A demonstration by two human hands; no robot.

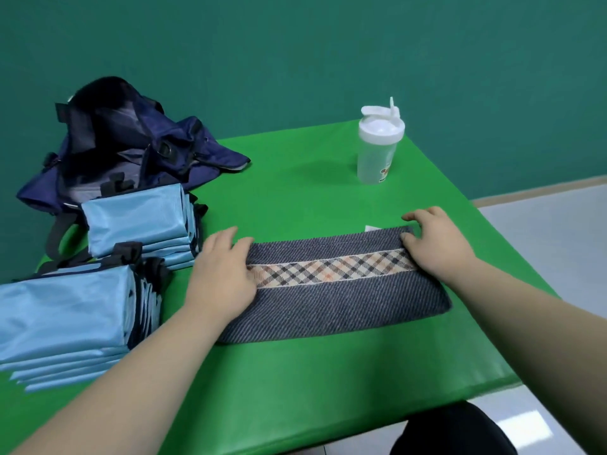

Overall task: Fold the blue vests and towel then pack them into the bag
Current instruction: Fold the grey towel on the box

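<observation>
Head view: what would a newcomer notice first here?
The dark grey towel with its plaid stripe lies folded into a strip on the bright green table, with the left hand and right hand on its two ends. Next come two stacks of folded light blue vests at the left, the open navy bag behind them, and a white-lidded bottle far right.

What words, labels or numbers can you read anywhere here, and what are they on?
Nothing here reads clearly.
shaker bottle: a small orange-and-brown print with dark lettering beneath it, too blurred to read.
white tag at the far edge of the towel: no legible text.
blue vests and bag: no text visible.
</observation>
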